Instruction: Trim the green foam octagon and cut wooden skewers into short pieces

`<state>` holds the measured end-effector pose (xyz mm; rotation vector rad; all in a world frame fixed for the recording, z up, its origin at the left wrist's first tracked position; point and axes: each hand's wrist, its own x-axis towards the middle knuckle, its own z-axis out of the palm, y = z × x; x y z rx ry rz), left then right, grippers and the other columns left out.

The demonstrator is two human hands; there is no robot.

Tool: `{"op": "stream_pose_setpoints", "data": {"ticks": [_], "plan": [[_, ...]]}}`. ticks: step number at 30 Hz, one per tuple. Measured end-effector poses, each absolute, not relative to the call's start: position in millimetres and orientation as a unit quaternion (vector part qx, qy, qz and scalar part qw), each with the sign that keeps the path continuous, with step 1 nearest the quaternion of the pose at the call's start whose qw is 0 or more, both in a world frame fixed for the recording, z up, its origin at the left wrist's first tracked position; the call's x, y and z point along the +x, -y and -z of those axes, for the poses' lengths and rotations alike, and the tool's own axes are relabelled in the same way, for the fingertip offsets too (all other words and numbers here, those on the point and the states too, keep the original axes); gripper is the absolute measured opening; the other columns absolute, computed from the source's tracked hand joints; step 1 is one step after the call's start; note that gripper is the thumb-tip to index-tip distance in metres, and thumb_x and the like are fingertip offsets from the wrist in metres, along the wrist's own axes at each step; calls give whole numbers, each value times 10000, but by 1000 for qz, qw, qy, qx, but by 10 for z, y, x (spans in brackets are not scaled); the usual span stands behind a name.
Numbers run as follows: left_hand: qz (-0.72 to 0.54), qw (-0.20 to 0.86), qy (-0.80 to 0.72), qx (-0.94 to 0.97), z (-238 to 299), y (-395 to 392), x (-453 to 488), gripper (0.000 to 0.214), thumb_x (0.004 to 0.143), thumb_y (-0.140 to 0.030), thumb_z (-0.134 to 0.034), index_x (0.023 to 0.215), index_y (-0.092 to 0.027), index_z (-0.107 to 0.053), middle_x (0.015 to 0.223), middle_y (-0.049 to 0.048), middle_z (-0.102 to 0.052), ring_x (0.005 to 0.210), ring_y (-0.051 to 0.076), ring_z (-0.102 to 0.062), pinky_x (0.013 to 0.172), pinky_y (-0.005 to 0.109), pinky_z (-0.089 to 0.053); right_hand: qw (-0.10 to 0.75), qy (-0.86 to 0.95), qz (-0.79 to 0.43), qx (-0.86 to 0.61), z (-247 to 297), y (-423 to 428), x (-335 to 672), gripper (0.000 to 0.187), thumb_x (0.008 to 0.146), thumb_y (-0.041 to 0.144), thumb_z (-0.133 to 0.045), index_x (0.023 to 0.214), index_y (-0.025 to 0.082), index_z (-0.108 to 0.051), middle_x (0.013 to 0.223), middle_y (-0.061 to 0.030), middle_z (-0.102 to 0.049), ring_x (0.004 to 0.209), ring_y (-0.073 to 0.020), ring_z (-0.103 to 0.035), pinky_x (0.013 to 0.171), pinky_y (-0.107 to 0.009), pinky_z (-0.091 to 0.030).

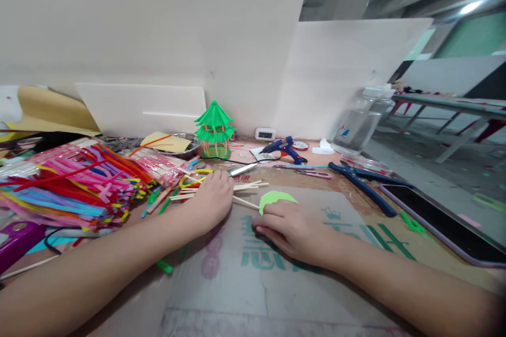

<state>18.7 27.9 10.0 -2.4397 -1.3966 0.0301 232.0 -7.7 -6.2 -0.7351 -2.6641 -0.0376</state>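
My left hand (pixel 215 197) is closed over thin wooden sticks (pixel 253 186) lying in a loose bundle on the work surface. One wooden stick (pixel 245 202) runs from beneath its fingers to the edge of a light green paper piece (pixel 276 198). My right hand (pixel 294 229) has its fingers bent together on that green piece and covers its near side. Its fingertips and the exact contact with the stick are partly hidden. Beyond my hands stands a small green two-tiered pavilion model (pixel 214 131) with thin posts.
Coloured pipe cleaners (pixel 79 184) are piled on the left. A blue glue gun (pixel 282 148), a small digital timer (pixel 265 134), a utility knife (pixel 244 169), blue-handled pliers (pixel 366 187), a phone (pixel 443 221) and a clear bottle (pixel 358 121) surround the translucent mat (pixel 221 295).
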Motion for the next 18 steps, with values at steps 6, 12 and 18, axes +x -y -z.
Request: {"op": "stream_pose_setpoints", "data": {"ticks": [6,12,18], "plan": [[13,116,509,-853,-206,-298,83,334,853,-59,-401,1173,-67,-498,982,182,-647,881,276,-618,805,394,-463,224,940,43,-252,95,76,2323,184,942,207,-467,1001,174,-639,778,-44,-594,721,-157,-497,642,-283,-353],[39,60,498,-864,-217,-327,61,326,857,-118,-461,1180,-132,-498,1135,141,-621,1030,236,-586,883,328,-463,222,943,56,-243,126,37,2272,181,934,182,-479,1008,190,-644,771,-41,-600,719,-159,-532,635,-282,-382],[25,53,500,-864,-707,-175,-604,461,798,-169,-563,1255,-216,-522,1233,92,-588,1131,258,-553,952,350,-430,215,944,66,-241,97,42,2282,200,941,213,-472,1004,196,-661,784,-53,-627,719,-159,-571,641,-278,-433]]}}
